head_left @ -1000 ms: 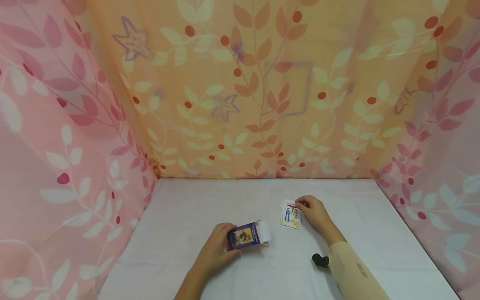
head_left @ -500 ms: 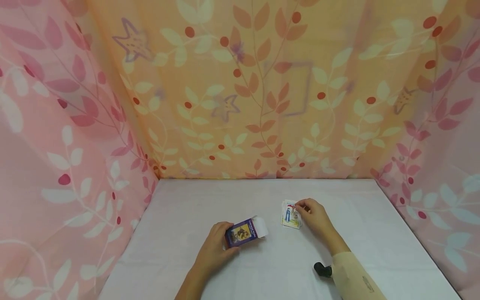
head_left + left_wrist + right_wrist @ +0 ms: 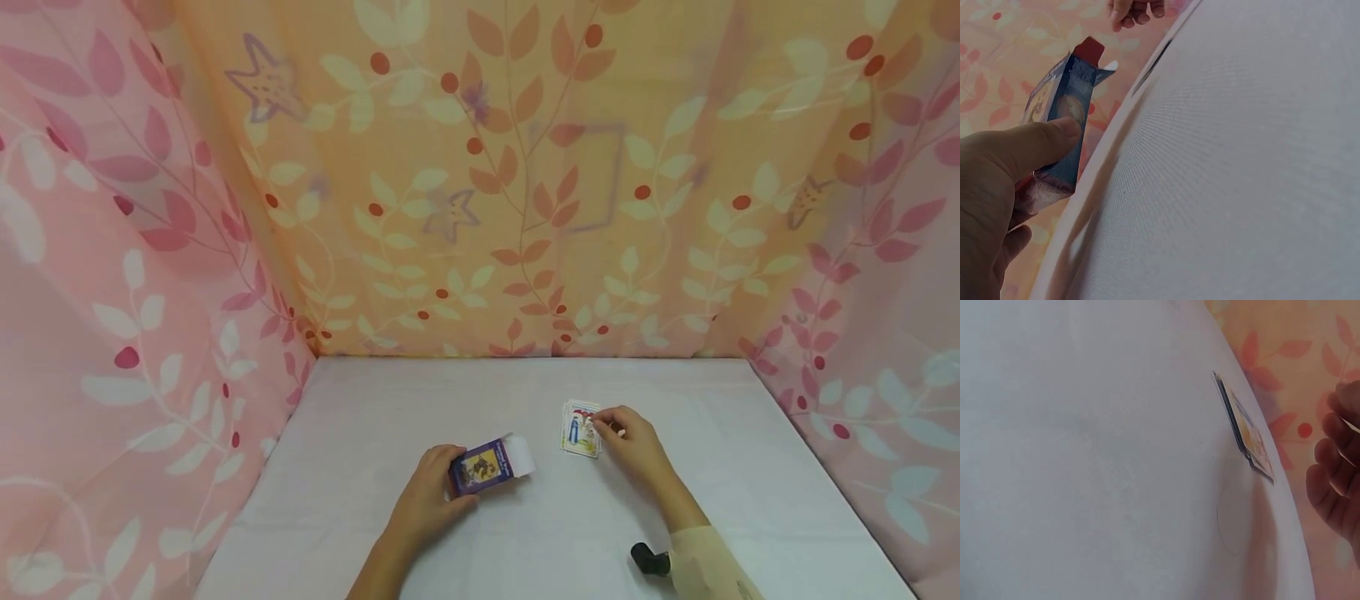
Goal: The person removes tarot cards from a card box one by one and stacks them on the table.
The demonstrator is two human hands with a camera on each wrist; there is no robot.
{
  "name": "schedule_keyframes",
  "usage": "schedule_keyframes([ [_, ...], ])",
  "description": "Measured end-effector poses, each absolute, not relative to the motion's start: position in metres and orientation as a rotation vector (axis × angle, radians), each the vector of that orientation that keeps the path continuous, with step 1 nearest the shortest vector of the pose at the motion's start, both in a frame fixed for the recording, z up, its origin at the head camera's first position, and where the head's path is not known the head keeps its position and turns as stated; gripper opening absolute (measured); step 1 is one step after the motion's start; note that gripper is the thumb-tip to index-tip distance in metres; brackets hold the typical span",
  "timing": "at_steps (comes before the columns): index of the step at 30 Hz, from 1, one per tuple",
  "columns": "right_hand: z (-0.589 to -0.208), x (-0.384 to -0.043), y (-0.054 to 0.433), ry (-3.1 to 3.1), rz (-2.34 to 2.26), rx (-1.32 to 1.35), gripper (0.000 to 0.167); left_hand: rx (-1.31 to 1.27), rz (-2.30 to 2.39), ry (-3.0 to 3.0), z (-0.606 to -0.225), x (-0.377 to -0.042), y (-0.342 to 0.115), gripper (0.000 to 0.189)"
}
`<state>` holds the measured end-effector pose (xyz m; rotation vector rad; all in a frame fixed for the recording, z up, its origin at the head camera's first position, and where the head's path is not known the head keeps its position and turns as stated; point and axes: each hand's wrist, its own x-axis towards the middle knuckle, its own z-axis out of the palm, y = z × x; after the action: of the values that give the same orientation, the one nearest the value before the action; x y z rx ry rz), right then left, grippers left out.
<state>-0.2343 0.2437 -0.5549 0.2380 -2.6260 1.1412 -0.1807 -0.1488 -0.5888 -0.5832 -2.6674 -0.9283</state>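
Note:
A dark blue card box point(image 3: 480, 468) with a picture on its front is gripped by my left hand point(image 3: 426, 504), thumb on one side and fingers on the other. Its white flap point(image 3: 519, 456) stands open toward the right. In the left wrist view the thumb point(image 3: 1063, 128) presses on the box's narrow side, and the box is held off the table. A small pile of picture cards point(image 3: 579, 429) lies on the table, its edges slightly uneven. Over the pile's right edge hovers my right hand point(image 3: 636, 443). The right wrist view shows its fingers point(image 3: 1329, 450) loosely bent, holding nothing, above the cards.
A white cloth covers the table point(image 3: 390, 408). Flowered cloth point(image 3: 525, 250) hangs behind it, with pink flowered cloth point(image 3: 150, 400) at both sides. A black wrist camera point(image 3: 649, 559) sits at the right sleeve point(image 3: 705, 558).
My right hand has drawn back slightly toward me, and the cards stay where they were. The box in my left hand has shifted a little left.

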Motion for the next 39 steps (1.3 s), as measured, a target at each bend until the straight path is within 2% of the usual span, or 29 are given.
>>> schedule_keyframes([
  [6, -0.552, -0.224, 0.242, -2.575, 1.159, 0.259, 0.009, -0.413, -0.978, -2.737, -0.590, -0.183, -0.149, 0.083],
  [14, -0.553, -0.211, 0.244, -2.584, 1.167, 0.200, 0.009, -0.353, -1.037, -2.725, -0.591, -0.186, -0.146, 0.081],
  [22, -0.555, -0.202, 0.245, -2.565, 1.176, 0.193, 0.009, -0.178, -1.135, -2.748, -0.595, -0.187, -0.147, 0.084],
  [33, -0.554, -0.191, 0.248, -2.564, 1.183, 0.176, 0.008, -0.194, -1.157, -2.746, -0.593, -0.188, -0.146, 0.082],
  [39, -0.552, -0.184, 0.251, -2.573, 1.174, 0.170, 0.009, -0.179, -1.216, -2.731, -0.589, -0.200, -0.140, 0.081],
])
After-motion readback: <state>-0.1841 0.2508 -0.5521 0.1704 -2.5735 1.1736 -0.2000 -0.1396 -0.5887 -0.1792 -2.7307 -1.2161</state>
